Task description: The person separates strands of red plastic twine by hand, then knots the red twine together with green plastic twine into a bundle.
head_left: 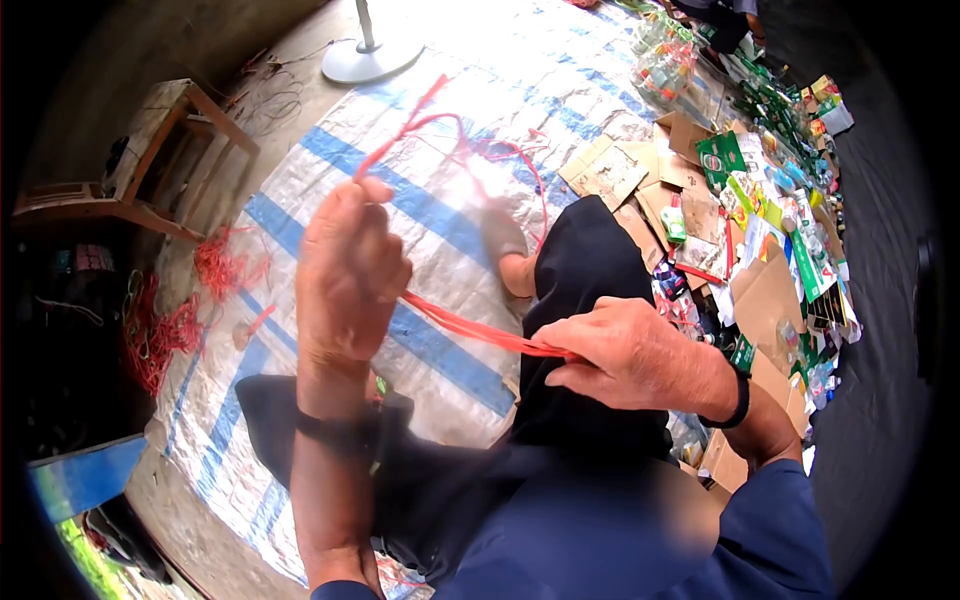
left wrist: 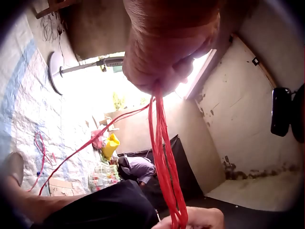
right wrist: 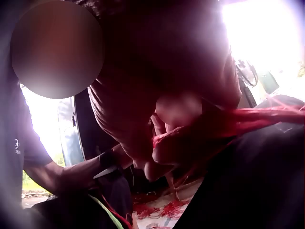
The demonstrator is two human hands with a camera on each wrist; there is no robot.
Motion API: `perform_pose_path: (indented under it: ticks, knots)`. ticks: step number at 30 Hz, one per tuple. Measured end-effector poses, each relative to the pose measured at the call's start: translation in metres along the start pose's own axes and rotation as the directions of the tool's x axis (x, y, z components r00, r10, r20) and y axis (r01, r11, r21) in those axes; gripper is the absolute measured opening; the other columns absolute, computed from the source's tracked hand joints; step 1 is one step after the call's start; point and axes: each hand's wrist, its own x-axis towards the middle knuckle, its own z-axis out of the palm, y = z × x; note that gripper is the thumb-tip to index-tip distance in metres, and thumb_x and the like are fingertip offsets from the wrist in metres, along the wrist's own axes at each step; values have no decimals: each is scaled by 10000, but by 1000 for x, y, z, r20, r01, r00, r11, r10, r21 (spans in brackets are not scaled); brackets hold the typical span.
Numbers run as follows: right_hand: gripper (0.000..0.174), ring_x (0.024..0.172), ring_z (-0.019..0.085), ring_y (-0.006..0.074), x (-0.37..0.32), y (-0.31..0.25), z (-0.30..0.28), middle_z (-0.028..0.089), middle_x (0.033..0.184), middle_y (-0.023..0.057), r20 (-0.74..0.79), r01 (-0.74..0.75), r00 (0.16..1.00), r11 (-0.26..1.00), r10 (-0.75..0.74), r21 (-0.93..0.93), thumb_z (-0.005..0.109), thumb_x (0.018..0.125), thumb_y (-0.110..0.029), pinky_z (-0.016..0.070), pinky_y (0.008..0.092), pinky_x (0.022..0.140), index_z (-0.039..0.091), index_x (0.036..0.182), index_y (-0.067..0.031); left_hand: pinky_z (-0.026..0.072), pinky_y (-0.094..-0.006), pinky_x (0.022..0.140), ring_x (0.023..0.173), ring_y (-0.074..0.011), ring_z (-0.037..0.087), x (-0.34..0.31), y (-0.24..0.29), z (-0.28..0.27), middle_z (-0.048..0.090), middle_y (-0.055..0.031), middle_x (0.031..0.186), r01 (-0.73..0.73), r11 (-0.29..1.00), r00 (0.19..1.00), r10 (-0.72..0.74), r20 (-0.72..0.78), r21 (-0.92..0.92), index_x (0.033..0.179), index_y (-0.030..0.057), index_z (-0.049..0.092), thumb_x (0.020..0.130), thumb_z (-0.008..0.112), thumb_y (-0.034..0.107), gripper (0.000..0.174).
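Observation:
A bundle of red plastic twine point(head_left: 470, 328) is stretched between the two hands, above the person's lap. The left hand point(head_left: 350, 262), raised and blurred, grips one end, and a loose strand loops away beyond it. The right hand point(head_left: 625, 352) pinches the other end between thumb and curled fingers. In the left wrist view the several red strands point(left wrist: 164, 157) hang taut from the left hand point(left wrist: 167, 52) down to the right hand point(left wrist: 200, 218). The right wrist view is dark; the twine point(right wrist: 267, 115) runs out from the right hand point(right wrist: 176, 138).
A white and blue striped sheet point(head_left: 440, 210) covers the floor. Flattened cardboard point(head_left: 605, 175), bottles and packaging lie at the right. Tangled red twine point(head_left: 160, 330) and a wooden chair point(head_left: 150, 150) are at the left. A round stand base point(head_left: 370, 62) stands behind; another person point(left wrist: 140, 168) bends farther off.

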Motion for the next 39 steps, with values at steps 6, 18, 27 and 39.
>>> perform_pose_path:
  ticks: [6, 18, 27, 39]
  knots:
    - [112, 656, 638, 292, -10, 15, -41, 625, 730, 157, 3, -213, 976, 953, 218, 215, 675, 894, -118, 488, 357, 600, 657, 875, -10, 180, -243, 404, 448, -55, 174, 8, 21, -34, 197, 68, 595, -100, 982, 990, 114, 80, -159, 1108, 27, 555, 1089, 393, 229, 259]
    - [295, 616, 410, 28, -72, 115, -105, 445, 656, -78, -263, -502, 738, 766, 621, 401, 648, 962, -279, 333, 228, 519, 664, 815, -24, 176, -249, 428, 482, -62, 177, 19, 41, -57, 203, 48, 621, -216, 965, 971, 228, 68, -147, 1121, -5, 576, 1073, 454, 193, 237]
    - [327, 631, 419, 44, -112, 144, -95, 456, 694, -69, -245, -564, 689, 717, 682, 410, 629, 967, -297, 341, 248, 535, 638, 788, -23, 205, -257, 447, 497, -78, 178, 26, 28, -50, 211, 37, 642, -176, 976, 977, 189, 95, -131, 1110, 11, 561, 1084, 428, 193, 227]
    - [199, 711, 522, 59, -127, 153, -56, 588, 769, -38, 18, -598, 755, 677, 656, 428, 732, 813, -158, 427, 257, 627, 685, 947, -19, 206, -214, 443, 499, -41, 203, 19, 26, -10, 236, 63, 650, -37, 999, 988, 31, 153, 31, 1201, 34, 527, 1094, 389, 243, 273]
